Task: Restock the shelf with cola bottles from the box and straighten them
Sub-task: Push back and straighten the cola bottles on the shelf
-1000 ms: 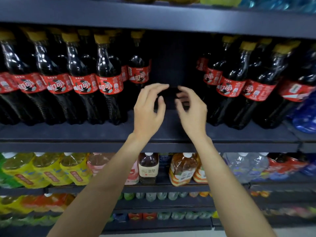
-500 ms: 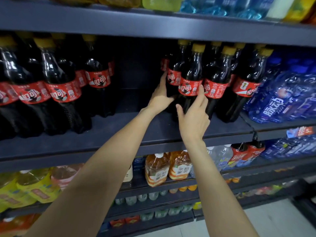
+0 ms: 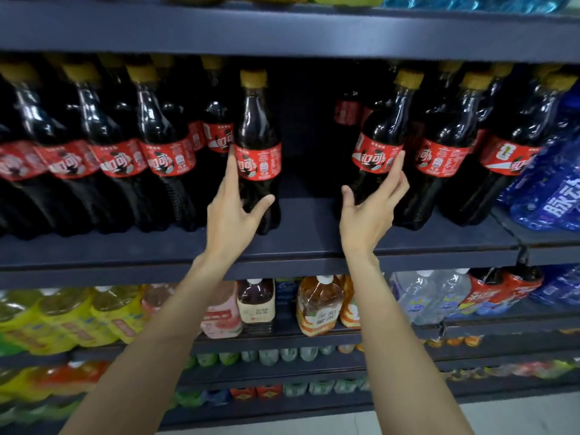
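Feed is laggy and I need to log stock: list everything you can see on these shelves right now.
cola bottles: many, dark with red labels and yellow caps, middle shelf, a gap in the centre
blue packs: several, far right of the middle shelf
yellow bottles: several, lower shelf left
tea bottles: a few, orange, lower shelf centre
clear bottles: a few, lower shelf right
shelf: dark blue
left hand: fingers round one cola bottle
right hand: fingers on another
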Motion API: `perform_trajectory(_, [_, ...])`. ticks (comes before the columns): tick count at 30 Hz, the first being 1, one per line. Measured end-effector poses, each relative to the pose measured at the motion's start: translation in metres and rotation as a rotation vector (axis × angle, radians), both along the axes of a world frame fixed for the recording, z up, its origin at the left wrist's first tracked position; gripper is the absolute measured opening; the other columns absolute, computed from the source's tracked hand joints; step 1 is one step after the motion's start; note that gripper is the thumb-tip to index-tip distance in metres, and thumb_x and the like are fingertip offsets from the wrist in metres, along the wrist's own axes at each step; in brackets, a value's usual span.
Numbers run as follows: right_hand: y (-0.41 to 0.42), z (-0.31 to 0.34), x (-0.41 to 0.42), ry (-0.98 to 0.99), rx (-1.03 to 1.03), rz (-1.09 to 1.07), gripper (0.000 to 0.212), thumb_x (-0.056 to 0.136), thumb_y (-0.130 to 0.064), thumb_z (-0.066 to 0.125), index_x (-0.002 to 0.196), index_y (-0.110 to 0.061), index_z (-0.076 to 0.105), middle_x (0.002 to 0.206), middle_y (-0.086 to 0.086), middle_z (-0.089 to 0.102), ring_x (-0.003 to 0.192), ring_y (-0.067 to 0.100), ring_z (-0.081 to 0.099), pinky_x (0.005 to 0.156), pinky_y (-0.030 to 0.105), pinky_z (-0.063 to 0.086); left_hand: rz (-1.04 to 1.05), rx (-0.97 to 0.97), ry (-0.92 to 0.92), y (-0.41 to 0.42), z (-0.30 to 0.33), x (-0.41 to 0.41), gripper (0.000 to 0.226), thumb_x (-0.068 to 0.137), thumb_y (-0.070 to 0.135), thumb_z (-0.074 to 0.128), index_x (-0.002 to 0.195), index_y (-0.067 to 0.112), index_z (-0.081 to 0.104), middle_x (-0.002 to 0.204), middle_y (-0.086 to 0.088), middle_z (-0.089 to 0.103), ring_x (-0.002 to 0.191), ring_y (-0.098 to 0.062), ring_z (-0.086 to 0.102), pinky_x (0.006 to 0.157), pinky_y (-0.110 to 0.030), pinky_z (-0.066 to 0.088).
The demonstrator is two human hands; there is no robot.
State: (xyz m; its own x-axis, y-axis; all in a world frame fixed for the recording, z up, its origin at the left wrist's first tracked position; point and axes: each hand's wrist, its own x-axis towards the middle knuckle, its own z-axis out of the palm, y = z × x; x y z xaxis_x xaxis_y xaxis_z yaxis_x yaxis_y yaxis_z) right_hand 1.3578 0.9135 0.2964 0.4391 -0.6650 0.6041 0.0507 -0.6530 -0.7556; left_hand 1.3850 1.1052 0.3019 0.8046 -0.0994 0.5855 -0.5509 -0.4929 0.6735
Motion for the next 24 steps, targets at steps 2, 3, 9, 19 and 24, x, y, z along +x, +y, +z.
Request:
perform_trajectory(2, [0.011, 0.000, 0.003, -0.001, 0.013, 0.143, 0.098, 0.079, -0.014, 0.075, 0.152, -0.020, 0.009, 0.146, 0.009, 0.029, 0.112, 0.020, 0.054, 0.079, 0.024, 0.048, 0.052, 0.011, -0.010, 0.015, -0.002, 0.002, 0.091, 0.087, 0.037, 0.065, 0.152, 0.028, 0.001, 0.143, 0.004, 0.044, 0.071, 0.010, 0.045, 0.086, -0.025, 0.047])
perform_trajectory(3, [0.016, 0.002, 0.007, 0.013, 0.005, 0.205, 0.102, 0.078, -0.014, 0.076, 0.152, -0.021, 0.005, 0.146, 0.010, 0.028, 0.113, 0.021, 0.054, 0.081, 0.027, 0.051, 0.077, 0.021, -0.014, 0.020, -0.003, 0.003, 0.090, 0.089, 0.037, 0.063, 0.152, 0.027, 0.000, 0.145, 0.000, 0.043, 0.076, 0.005, 0.051, 0.089, -0.028, 0.049])
perform_trajectory(9, [0.045, 0.020, 0.066, 0.122, -0.057, 0.415, 0.114, 0.073, -0.008, 0.079, 0.151, -0.029, -0.001, 0.139, 0.015, 0.047, 0.115, 0.029, 0.056, 0.096, 0.041, 0.049, 0.159, 0.011, -0.133, 0.020, -0.008, 0.006, 0.080, 0.095, 0.032, 0.055, 0.151, 0.019, -0.001, 0.156, -0.005, 0.023, 0.138, -0.020, 0.033, 0.103, -0.046, 0.044])
perform_trajectory(19, [0.063, 0.028, 0.151, 0.197, -0.122, 0.522, 0.110, 0.076, -0.013, 0.076, 0.150, -0.037, -0.002, 0.142, 0.015, 0.040, 0.124, 0.032, 0.049, 0.095, 0.048, 0.044, 0.457, 0.348, -0.232, 0.014, -0.008, -0.003, 0.105, 0.075, 0.026, 0.079, 0.150, 0.013, 0.006, 0.149, -0.017, 0.032, 0.124, -0.033, 0.047, 0.064, -0.038, 0.056])
perform_trajectory(24, [0.065, 0.023, 0.176, 0.194, -0.164, 0.403, 0.099, 0.083, -0.011, 0.068, 0.150, -0.034, 0.000, 0.138, 0.013, 0.040, 0.120, 0.033, 0.049, 0.092, 0.049, 0.046, 0.480, 0.382, -0.324, 0.016, -0.013, 0.003, 0.104, 0.074, 0.025, 0.080, 0.149, 0.013, 0.008, 0.146, -0.023, 0.034, 0.122, -0.035, 0.044, 0.083, -0.039, 0.052])
